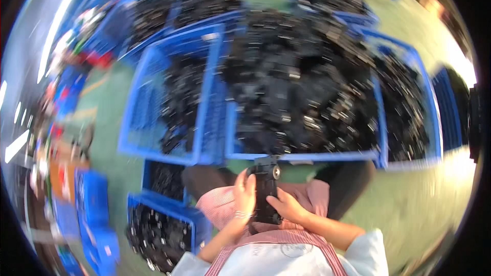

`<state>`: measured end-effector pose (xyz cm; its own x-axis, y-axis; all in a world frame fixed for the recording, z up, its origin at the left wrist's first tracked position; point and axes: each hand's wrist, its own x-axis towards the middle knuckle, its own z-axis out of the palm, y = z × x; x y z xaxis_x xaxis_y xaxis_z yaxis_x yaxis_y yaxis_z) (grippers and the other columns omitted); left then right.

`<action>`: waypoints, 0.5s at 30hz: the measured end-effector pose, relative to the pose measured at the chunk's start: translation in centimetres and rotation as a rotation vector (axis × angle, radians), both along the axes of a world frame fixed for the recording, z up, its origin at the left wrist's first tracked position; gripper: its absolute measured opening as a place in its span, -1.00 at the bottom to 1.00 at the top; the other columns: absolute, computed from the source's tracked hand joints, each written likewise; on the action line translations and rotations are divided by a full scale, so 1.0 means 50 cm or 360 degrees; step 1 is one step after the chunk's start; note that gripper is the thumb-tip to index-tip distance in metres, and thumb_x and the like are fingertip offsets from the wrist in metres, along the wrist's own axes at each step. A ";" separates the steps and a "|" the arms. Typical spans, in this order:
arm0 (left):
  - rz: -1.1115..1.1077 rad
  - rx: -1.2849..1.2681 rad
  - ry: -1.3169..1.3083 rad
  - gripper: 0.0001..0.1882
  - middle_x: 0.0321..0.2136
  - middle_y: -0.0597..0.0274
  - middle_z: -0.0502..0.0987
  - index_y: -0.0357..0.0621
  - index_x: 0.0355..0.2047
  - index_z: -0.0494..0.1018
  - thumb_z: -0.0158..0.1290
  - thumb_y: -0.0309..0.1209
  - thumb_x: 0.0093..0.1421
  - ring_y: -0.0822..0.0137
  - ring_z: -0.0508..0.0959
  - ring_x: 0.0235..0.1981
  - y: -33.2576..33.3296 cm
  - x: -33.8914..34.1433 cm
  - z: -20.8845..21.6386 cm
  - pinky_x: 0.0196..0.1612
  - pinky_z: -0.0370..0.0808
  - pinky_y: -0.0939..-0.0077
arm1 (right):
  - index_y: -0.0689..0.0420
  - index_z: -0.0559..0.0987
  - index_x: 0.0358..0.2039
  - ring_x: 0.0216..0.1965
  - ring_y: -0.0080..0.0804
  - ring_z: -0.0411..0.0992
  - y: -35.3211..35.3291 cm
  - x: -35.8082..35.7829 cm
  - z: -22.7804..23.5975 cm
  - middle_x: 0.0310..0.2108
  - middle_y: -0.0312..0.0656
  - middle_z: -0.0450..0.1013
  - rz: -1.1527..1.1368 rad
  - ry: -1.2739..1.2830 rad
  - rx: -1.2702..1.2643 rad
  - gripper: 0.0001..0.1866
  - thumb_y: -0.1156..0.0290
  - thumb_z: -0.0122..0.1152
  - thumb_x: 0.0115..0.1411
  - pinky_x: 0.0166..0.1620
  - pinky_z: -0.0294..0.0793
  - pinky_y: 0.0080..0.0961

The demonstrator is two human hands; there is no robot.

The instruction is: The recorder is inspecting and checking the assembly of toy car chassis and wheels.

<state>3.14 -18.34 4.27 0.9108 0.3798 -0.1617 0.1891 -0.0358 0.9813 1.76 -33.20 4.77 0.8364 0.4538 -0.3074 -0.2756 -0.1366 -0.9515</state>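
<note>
Over my lap I hold a black, long blocky part (pixel 266 194), with a round metal disc near its far right corner. My left hand (pixel 244 195) grips its left side, thumb and fingers along the edge. On the lower right side my right hand (pixel 287 206) is closed around it, thumb on top. Motion blur hides its exact kind. Just beyond my knees stands a blue crate (pixel 307 157) heaped with black parts (pixel 307 87), some with shiny metal bits.
Left is a partly filled blue crate (pixel 133 107); right, another crate (pixel 436 122) of black parts. Smaller blue bins (pixel 197 225) stand by my left leg. More full crates (pixel 209 20) line the far side. Green floor (pixel 115 148) shows between them.
</note>
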 end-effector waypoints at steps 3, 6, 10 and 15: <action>-0.0407 -0.0253 0.0412 -0.65 -0.44 0.24 0.51 -0.23 0.03 0.30 -0.12 -0.36 0.26 0.52 0.49 -0.50 0.000 -0.011 0.035 -0.56 0.43 0.70 | 0.29 0.33 -0.06 -0.15 -0.08 0.40 -0.040 -0.027 -0.009 -0.25 0.09 0.43 -0.0185 0.0169 -0.0036 -0.64 0.34 -0.07 0.18 -0.04 0.33 -0.34; -0.0596 -0.0111 0.0241 -0.64 -0.31 0.07 0.48 -0.29 0.01 0.29 -0.14 -0.34 0.27 0.42 0.53 -0.44 -0.002 0.004 0.015 -0.57 0.51 0.66 | 0.27 0.39 -0.15 -0.25 -0.23 0.41 -0.136 -0.030 0.041 -0.30 0.01 0.44 -0.0438 0.0159 -0.0098 -0.70 0.36 0.01 0.16 -0.13 0.36 -0.37; -0.0687 -0.0234 0.0266 -0.66 -0.30 0.06 0.48 -0.31 -0.03 0.31 -0.16 -0.35 0.28 0.39 0.53 -0.43 -0.011 0.016 0.010 -0.59 0.53 0.65 | 0.14 0.42 -0.17 -0.19 -0.37 0.39 -0.350 0.083 0.222 -0.20 -0.23 0.43 -0.1515 0.0203 0.0794 -0.75 0.28 -0.06 0.24 -0.08 0.37 -0.37; -0.0843 -0.0195 0.0320 -0.70 -0.33 0.07 0.49 -0.30 -0.05 0.33 -0.18 -0.39 0.28 0.42 0.53 -0.48 -0.026 0.009 0.004 -0.65 0.46 0.69 | 0.14 0.18 0.10 0.03 -0.19 0.29 -0.390 0.106 0.105 -0.01 -0.04 0.32 -0.1999 0.0002 0.0890 -0.53 0.19 -0.11 0.26 -0.03 0.37 -0.16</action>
